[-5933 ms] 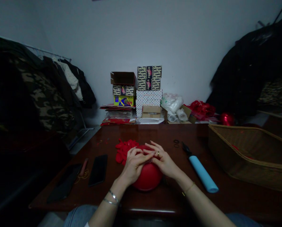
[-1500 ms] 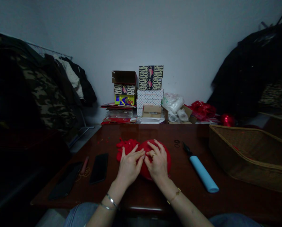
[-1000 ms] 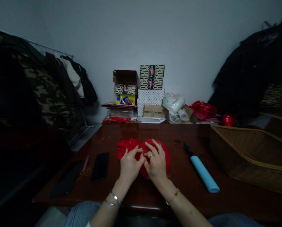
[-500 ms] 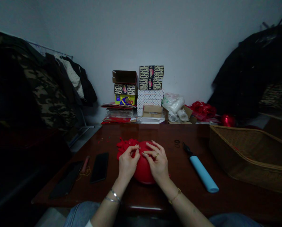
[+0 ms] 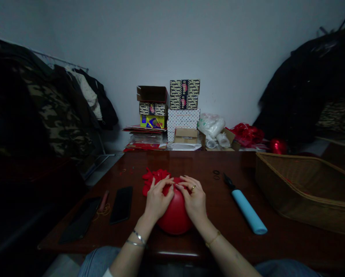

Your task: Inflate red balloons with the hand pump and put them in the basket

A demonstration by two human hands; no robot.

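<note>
A round, inflated red balloon (image 5: pixel 176 219) sits at the table's front, between my two hands. My left hand (image 5: pixel 157 201) is closed in a pinch at the balloon's upper end, where its neck seems to be. From the other side my right hand (image 5: pixel 196 202), with a ring on one finger, pinches at the same spot, and the fingertips of both hands nearly meet. The neck itself is mostly hidden by the fingers. Just behind my left hand lies a heap of limp red balloons (image 5: pixel 156 175).
A blue hand pump (image 5: pixel 249 211) with a black nozzle lies to the right, near a wicker basket (image 5: pixel 305 198). Black rings (image 5: pixel 216 172) lie behind it. On the left are a phone (image 5: pixel 121 204), a dark flat object (image 5: pixel 80 219) and yellowish rubber bands (image 5: pixel 104 209). Boxes (image 5: pixel 184 123) stand beyond the table.
Both hands have come closer together, and my right fingers have closed from a spread pose into a pinch. The balloon has shifted slightly toward me.
</note>
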